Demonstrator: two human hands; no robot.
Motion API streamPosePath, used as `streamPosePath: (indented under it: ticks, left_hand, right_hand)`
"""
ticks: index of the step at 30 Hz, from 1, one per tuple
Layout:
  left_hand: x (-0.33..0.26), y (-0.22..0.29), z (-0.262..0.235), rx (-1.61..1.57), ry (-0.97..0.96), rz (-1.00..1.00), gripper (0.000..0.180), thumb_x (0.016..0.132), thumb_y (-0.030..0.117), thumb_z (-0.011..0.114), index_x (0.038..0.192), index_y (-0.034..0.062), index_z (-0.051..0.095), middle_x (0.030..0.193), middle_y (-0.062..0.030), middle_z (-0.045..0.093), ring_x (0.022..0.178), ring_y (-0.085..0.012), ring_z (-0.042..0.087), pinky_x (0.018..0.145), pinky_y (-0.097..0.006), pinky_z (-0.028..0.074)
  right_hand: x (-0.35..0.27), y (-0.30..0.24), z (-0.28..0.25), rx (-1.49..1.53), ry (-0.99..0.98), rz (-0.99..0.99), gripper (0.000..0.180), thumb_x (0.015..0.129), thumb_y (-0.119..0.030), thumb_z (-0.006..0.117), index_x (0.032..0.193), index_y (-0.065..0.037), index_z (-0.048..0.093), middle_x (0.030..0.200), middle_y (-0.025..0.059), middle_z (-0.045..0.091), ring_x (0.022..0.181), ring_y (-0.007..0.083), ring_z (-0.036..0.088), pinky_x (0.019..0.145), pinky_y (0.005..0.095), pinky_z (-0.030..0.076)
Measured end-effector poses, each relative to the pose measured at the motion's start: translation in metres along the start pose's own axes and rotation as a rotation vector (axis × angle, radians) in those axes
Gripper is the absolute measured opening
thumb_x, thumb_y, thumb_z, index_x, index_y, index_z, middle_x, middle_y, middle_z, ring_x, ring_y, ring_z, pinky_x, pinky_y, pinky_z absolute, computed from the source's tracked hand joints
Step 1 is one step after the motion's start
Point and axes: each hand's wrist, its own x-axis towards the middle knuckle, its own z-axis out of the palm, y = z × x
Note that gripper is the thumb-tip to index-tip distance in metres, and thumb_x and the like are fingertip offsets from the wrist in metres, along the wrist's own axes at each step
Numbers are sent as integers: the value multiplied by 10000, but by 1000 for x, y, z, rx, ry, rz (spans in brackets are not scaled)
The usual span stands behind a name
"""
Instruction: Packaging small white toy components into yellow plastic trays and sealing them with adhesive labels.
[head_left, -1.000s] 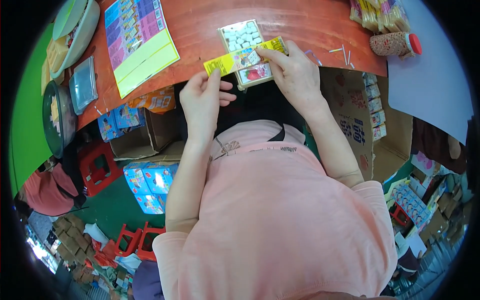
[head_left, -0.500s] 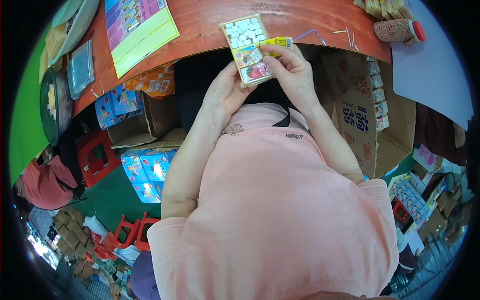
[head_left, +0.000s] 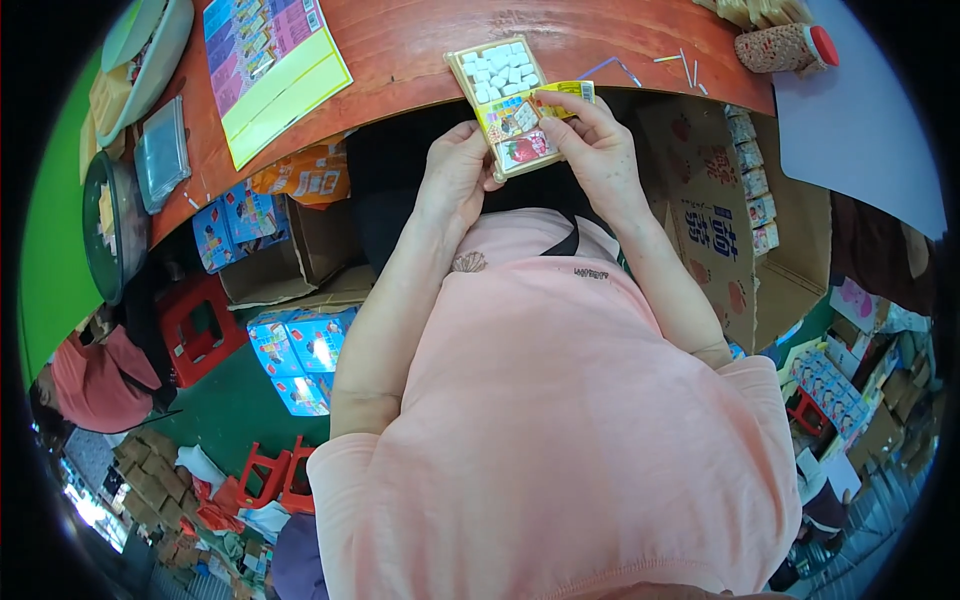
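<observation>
A small pale tray (head_left: 461, 68) is tilted up at the table's front edge, its upper part filled with small white blocks (head_left: 502, 72). My left hand (head_left: 455, 172) is closed on its lower left side. Around the tray's middle lies a yellow printed label (head_left: 497, 126), whose right end sticks out past the tray. My right hand (head_left: 603, 160) pinches this label between thumb and fingers at the tray's right side. Below the label shows a picture of strawberries (head_left: 526, 150).
Printed yellow and purple sheets (head_left: 290, 100) lie on the red-brown table (head_left: 410, 45). Thin sticks (head_left: 690, 68) and a red-lidded jar (head_left: 785, 48) are to the right. A dark bowl (head_left: 97, 245) stands left. Open cardboard boxes (head_left: 725, 240) flank my lap.
The tray has shifted slightly right and down with both hands, and its lower part has come more into view. My right fingers still pinch the label.
</observation>
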Motion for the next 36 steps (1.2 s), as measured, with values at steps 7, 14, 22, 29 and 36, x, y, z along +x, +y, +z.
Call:
streamPosePath:
  ticks: [7,14,22,29,36]
  left_hand:
    - [-15,-8,-6,-37,623,190,210,974,203,607,1066,20,557,827,-42,568,613,-78,534,443,-226,394]
    - [-34,13,27,164,281,202,343,896,179,738,1160,-27,659,1019,-64,708,811,-75,631,744,-226,495]
    - [-31,22,5,-109,-193,47,338,898,85,696,1222,12,630,1185,-90,675,1101,-158,620,990,-351,467]
    - [-57,48,-10,472,-358,396,208,856,3,698,1064,8,710,1120,-72,683,1063,-159,598,943,-327,479]
    - [-69,63,-2,799,-493,834,295,725,-101,629,972,34,717,1114,-107,674,1141,-297,577,957,-382,471]
  right_hand:
    - [3,-1,0,63,14,29,264,956,-41,626,1211,22,643,1180,60,523,1018,126,636,892,257,535]
    - [5,2,-1,4,-18,23,295,949,-29,631,1241,11,621,1181,57,532,990,121,645,874,250,535]
    - [-6,-22,-6,409,-38,23,493,940,-12,612,1401,-6,439,1099,103,637,875,145,654,828,279,530]
    - [-3,-48,-57,42,-544,-116,136,969,8,546,1062,-7,644,1087,121,663,929,158,655,763,253,533]
    - [-6,-81,-71,-292,-639,-433,187,817,26,606,949,-18,731,1304,185,548,1148,269,576,910,315,460]
